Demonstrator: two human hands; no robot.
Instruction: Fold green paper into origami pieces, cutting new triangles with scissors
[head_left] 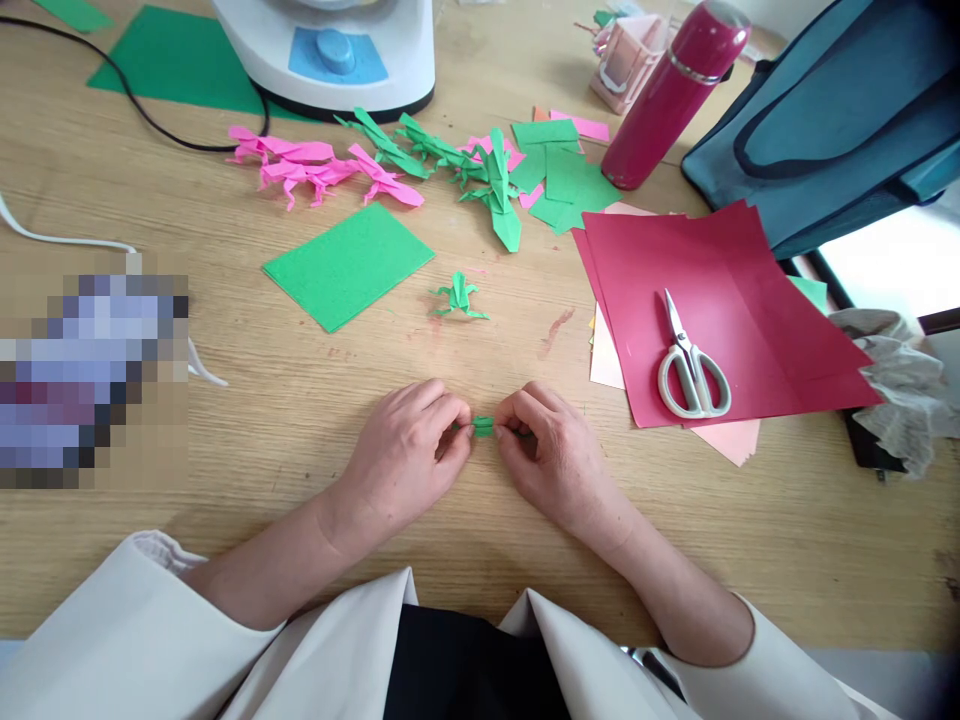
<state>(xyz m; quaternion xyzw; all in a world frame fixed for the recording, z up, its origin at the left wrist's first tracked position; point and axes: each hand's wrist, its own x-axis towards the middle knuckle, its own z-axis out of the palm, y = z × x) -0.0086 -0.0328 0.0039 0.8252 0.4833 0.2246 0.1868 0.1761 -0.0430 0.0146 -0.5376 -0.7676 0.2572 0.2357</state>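
Observation:
A small folded strip of green paper [484,426] is stretched between my two hands, just above or on the wooden table. My left hand [412,440] pinches its left end between thumb and fingers. The right end sits in the pinch of my right hand [551,450]. Only the middle of the folded paper shows; both ends are hidden by fingertips. Straight beyond it stands a small green origami frog [459,295]. A green rectangular sheet [349,265] lies farther off to the left of the frog.
Pink origami figures [292,165] and green origami figures [499,190] lie in a row at the back. Scissors [688,365] rest on red paper [780,330] at right. A magenta flask [675,95], blue bag [825,120], white appliance [337,60] and blurred phone [97,370] surround the work area.

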